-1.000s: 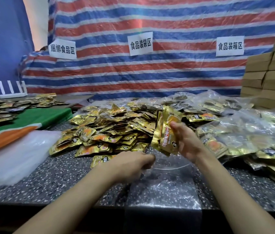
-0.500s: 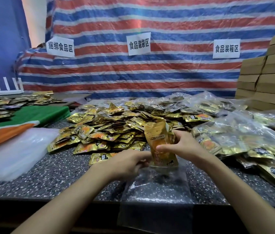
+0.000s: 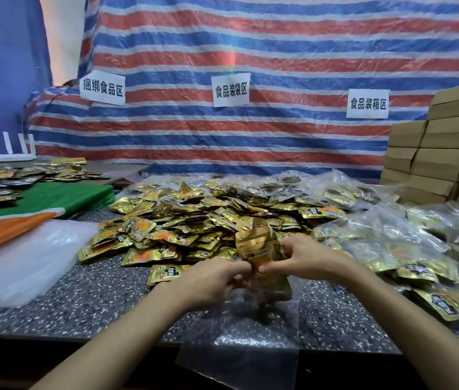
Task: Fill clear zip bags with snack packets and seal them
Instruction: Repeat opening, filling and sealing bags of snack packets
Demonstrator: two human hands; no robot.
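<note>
Seen at the speckled table (image 3: 82, 305), the worker appears only as two slim arms, with the left hand (image 3: 211, 280) and right hand (image 3: 304, 257) both uncovered over the tabletop. The left forearm (image 3: 127, 333) and right forearm (image 3: 408, 319) are smooth and bare from the wrists above the table to the picture's lower edge, below the table's near rim.

Gold snack packets (image 3: 166, 229), red-blue-white striped tarp (image 3: 251, 52), possibly grey speckled table (image 3: 104, 294)
</note>
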